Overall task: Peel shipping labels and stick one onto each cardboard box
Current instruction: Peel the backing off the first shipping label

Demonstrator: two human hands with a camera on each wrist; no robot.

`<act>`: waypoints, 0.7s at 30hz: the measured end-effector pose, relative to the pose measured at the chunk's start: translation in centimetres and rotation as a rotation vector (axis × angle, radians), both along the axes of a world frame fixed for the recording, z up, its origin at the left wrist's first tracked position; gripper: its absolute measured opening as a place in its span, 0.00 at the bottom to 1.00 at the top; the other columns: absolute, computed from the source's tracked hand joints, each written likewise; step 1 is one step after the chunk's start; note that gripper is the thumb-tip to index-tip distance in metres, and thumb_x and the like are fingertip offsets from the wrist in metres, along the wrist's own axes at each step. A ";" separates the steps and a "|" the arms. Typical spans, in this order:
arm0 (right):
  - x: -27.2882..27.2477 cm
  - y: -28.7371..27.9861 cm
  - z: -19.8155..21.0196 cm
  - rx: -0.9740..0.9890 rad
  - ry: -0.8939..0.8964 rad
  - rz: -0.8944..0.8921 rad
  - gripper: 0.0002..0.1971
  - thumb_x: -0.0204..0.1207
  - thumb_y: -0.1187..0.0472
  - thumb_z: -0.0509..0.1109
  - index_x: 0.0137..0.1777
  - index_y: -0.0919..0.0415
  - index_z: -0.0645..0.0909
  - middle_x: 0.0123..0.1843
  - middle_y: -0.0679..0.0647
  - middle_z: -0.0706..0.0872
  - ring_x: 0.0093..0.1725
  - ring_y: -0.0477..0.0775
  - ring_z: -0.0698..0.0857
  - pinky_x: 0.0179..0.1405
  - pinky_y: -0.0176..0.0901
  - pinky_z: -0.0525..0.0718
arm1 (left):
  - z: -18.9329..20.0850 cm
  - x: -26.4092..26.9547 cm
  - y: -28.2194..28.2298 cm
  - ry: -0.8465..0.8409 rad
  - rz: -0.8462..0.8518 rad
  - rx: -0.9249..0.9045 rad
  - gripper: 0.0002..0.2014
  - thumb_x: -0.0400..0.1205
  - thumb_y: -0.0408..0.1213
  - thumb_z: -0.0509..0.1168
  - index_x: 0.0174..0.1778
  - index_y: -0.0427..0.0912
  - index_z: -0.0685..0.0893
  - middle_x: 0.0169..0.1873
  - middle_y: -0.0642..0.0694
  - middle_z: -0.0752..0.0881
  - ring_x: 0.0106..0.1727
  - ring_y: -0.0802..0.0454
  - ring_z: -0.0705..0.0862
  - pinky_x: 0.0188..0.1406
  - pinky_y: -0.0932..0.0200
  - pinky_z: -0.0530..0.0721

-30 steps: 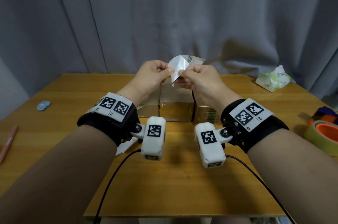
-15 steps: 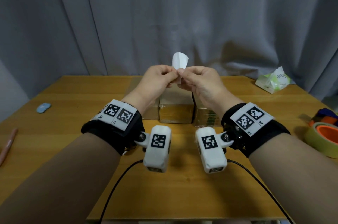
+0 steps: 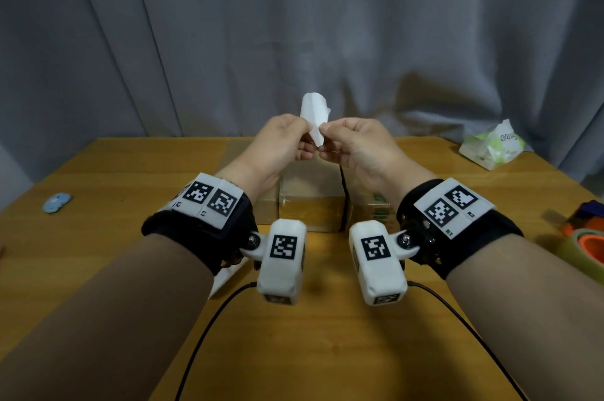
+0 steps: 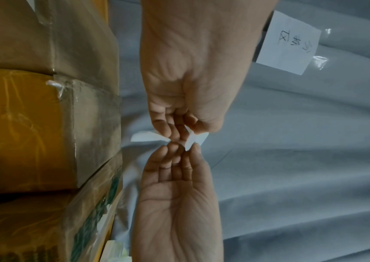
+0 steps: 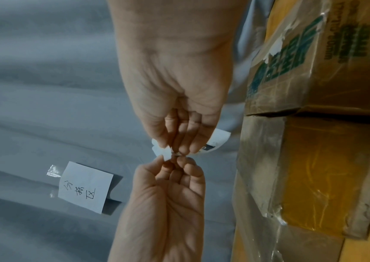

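A small white shipping label (image 3: 313,114) stands upright, curled, above my two hands. My left hand (image 3: 304,135) pinches its lower edge from the left and my right hand (image 3: 327,135) pinches it from the right, fingertips almost touching. In the left wrist view the label (image 4: 148,139) sticks out on both sides of the pinch, the left hand (image 4: 176,132) above the right hand (image 4: 179,150). The right wrist view shows a printed part of the label (image 5: 218,140). Three taped cardboard boxes sit in a row below the hands: left (image 3: 268,201), middle (image 3: 310,184), right with green print (image 3: 372,207).
A tissue pack (image 3: 490,147) lies at the table's back right, a tape roll (image 3: 588,247) at the right edge, a blue object (image 3: 57,202) at the left. A white sheet (image 3: 225,279) lies under my left wrist. A handwritten note (image 4: 287,44) is taped to the curtain.
The label was spread wider with its printed side showing to the right; now it is bunched upright between the fingertips. Both hands came closer together.
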State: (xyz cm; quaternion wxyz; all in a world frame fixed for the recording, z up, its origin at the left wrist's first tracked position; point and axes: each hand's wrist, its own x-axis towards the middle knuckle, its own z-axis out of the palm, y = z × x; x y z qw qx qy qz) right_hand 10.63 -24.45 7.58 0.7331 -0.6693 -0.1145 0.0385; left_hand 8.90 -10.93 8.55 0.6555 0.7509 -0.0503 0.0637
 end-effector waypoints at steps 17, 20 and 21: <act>3.7 0.3 0.0 0.059 0.084 -0.026 0.03 0.74 0.71 0.71 0.39 0.67 0.82 0.32 0.58 0.84 0.31 0.49 0.83 0.31 0.36 0.85 | -1.1 3.4 1.0 -0.052 0.042 0.057 0.07 0.83 0.34 0.63 0.41 0.37 0.78 0.29 0.44 0.82 0.22 0.63 0.81 0.27 0.73 0.80; 3.6 -0.5 -0.3 0.061 0.088 0.017 0.05 0.75 0.72 0.70 0.38 0.65 0.82 0.24 0.52 0.85 0.28 0.47 0.82 0.30 0.35 0.84 | -1.3 3.3 1.5 -0.058 0.027 0.100 0.06 0.83 0.34 0.63 0.40 0.39 0.78 0.28 0.44 0.81 0.22 0.64 0.79 0.27 0.73 0.79; 3.4 -0.8 -0.3 0.054 0.086 0.030 0.06 0.75 0.72 0.70 0.38 0.65 0.82 0.23 0.51 0.85 0.28 0.47 0.82 0.30 0.35 0.84 | -1.3 3.1 1.7 -0.056 0.018 0.099 0.06 0.82 0.34 0.64 0.40 0.40 0.78 0.28 0.44 0.81 0.22 0.63 0.79 0.27 0.72 0.80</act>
